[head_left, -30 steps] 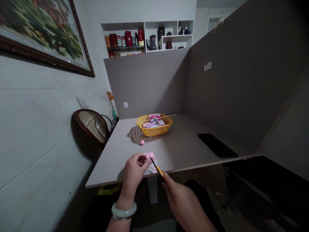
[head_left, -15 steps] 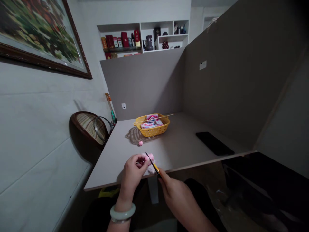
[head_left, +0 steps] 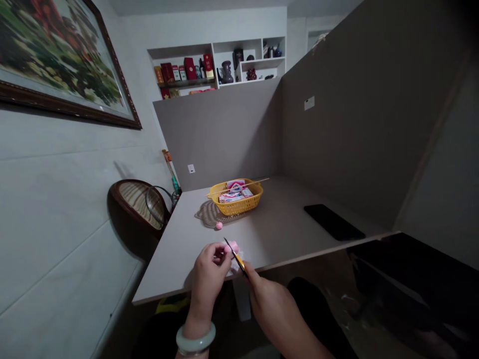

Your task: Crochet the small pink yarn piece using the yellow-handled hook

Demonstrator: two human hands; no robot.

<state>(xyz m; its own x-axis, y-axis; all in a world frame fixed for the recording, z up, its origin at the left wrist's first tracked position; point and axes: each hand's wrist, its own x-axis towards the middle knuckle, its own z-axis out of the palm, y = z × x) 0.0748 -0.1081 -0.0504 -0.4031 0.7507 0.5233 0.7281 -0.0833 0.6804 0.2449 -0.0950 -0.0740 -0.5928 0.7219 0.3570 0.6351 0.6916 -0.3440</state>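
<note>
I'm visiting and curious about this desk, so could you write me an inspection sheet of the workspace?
Surface: grey tabletop, grey partitions on two sides.
Job's things: soft pink lump pinched in the left hand; thin dark blade with yellow handle in the right hand, tip at the lump.
Clutter: yellow plastic basket holding packets, thin wooden stick across it; small pink ball; flat black phone.
Grippers: both hands closed on their things.
Cables: nothing seen.
Surroundings: framed painting, white wall shelf with red boxes.
</note>
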